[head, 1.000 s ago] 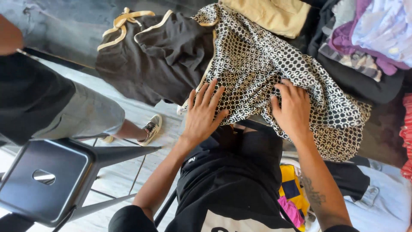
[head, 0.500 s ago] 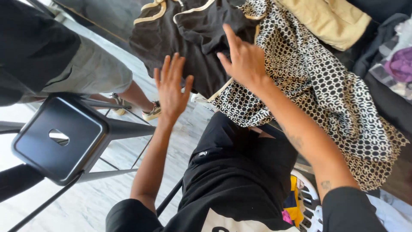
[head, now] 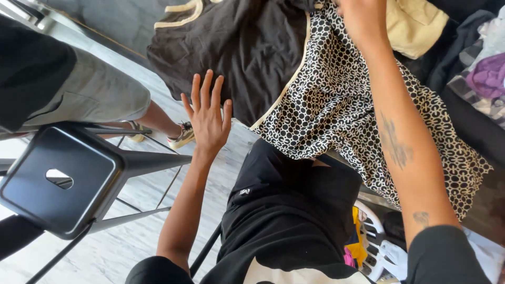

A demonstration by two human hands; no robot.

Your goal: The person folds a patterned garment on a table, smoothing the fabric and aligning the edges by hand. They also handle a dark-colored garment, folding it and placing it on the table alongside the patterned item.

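Observation:
A black-and-white spotted garment (head: pixel 336 105) lies spread over the table edge, beside a black garment with cream trim (head: pixel 242 47). My right hand (head: pixel 360 18) reaches far up over the spotted garment at the top of the view; its fingers are cut off by the frame edge. My left hand (head: pixel 208 115) hovers with fingers spread and empty, just left of the black garment's lower edge, touching nothing that I can see. My black-clothed lap (head: pixel 284 210) fills the lower middle.
A black metal stool (head: pixel 63 179) stands at the lower left on a pale wooden floor. Another person's leg in grey shorts (head: pixel 100 94) and a sneaker (head: pixel 181 135) are beside it. A yellow garment (head: pixel 415 26) and purple clothes (head: pixel 486 76) lie at the upper right.
Both hands lifted off the spotted garment. My right hand moved up and away across the clothes; my left hand shifted left, off the table edge. The view swung left.

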